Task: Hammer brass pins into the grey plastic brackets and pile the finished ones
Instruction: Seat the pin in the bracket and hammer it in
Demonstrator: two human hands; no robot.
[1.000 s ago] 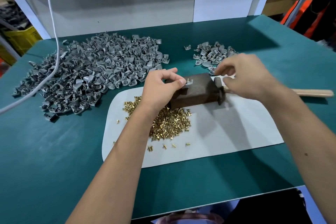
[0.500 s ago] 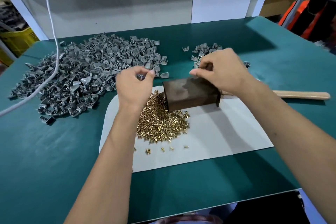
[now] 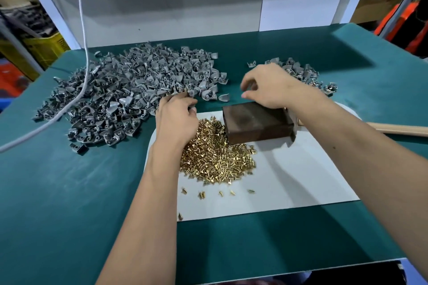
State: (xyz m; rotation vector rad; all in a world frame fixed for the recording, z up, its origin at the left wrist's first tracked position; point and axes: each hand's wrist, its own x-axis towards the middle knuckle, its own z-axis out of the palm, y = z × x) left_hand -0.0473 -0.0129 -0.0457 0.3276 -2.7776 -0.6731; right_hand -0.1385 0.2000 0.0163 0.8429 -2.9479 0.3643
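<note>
A green worktop (image 3: pixel 69 203) carries the whole job: a large heap of grey brackets (image 3: pixel 129 97) spreads over its far left part, a white mat (image 3: pixel 301 180) lies near the front middle, and a much smaller pile of brackets (image 3: pixel 301 71) sits toward the far right. Judging by the two piles, only a small share is finished and most of the work remains. On the mat's far edge stands a dark metal block (image 3: pixel 254 122), bare on top, with a hammer (image 3: pixel 398 129) lying to its right, handle pointing at the worktop's right edge, not in use. Brass pins (image 3: pixel 215 152) lie heaped on the mat just in front of the block, a few strays scattered nearer the front. The left hand (image 3: pixel 176 120) reaches to the near edge of the large heap, fingers curled at a bracket there; whether it has one gripped cannot be told. The right hand (image 3: pixel 271 88) hovers over the block's far edge near the small pile, fingers loosely bent and blurred, apparently holding nothing.
</note>
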